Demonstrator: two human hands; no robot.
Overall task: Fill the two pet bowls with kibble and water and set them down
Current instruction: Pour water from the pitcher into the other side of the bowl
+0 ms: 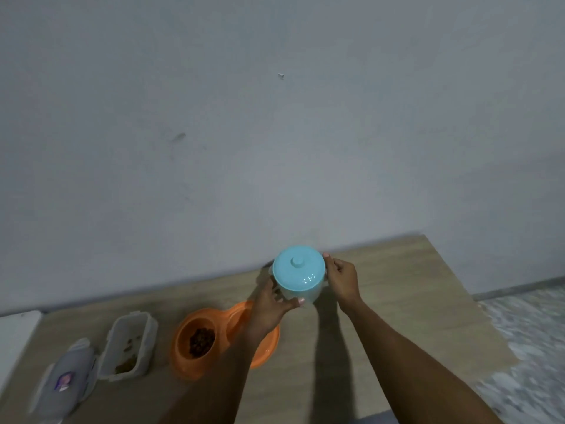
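Observation:
An orange double pet bowl (183, 359) lies on the wooden table. Its left bowl holds brown kibble (201, 341); its right bowl (265, 347) is partly hidden under my left forearm, and I cannot tell what is in it. Beyond it stands a light blue jug with a knobbed lid (298, 270). My left hand (272, 304) grips the jug's near left side. My right hand (342, 278) holds its right side, fingers wrapped at the handle. Whether the jug rests on the table or is lifted is unclear.
A clear plastic container (128, 347) with a few kibble bits stands open left of the bowls, its lid (68, 377) lying beside it. A grey wall runs along the table's far edge (397, 240). Patterned floor (526, 332) shows past the table's right edge.

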